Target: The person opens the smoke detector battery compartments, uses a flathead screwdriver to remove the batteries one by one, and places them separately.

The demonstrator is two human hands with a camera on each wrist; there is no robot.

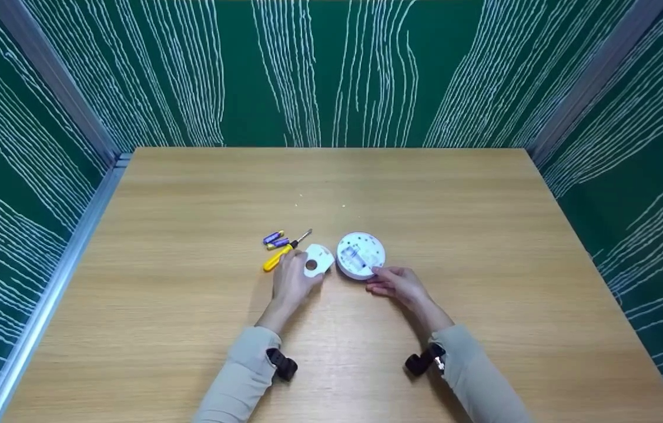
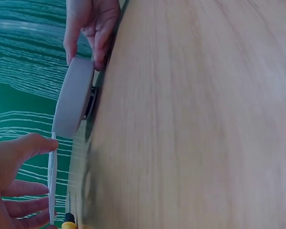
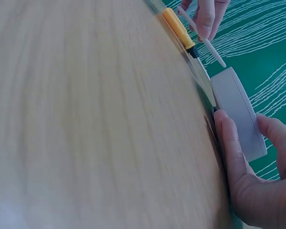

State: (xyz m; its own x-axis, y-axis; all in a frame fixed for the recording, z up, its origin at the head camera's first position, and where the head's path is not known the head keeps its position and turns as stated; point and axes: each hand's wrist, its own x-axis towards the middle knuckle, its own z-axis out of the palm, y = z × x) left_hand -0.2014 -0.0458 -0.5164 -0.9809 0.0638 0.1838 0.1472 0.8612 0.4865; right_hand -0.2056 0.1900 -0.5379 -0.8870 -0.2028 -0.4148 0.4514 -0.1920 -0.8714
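Observation:
My left hand point(image 1: 292, 281) pinches a thin white plate with a round hole point(image 1: 320, 257) between thumb and fingers; it appears edge-on in the left wrist view. Just right of the plate is a round white device point(image 1: 371, 249), its underside up, showing a rectangular recess and several small holes. The right hand point(image 1: 400, 284) grips this device at its lower right rim, thumb on the upper face and fingers beneath. In the right wrist view the device point(image 3: 240, 114) is tilted. A screwdriver with a yellow handle point(image 1: 277, 259) lies beside my left hand.
Two small purple-and-yellow batteries point(image 1: 273, 237) lie behind the screwdriver, to its left. A few tiny white specks dot the wooden table point(image 1: 455, 205) farther back. Green walls with white lines point(image 1: 331, 117) enclose its back and sides.

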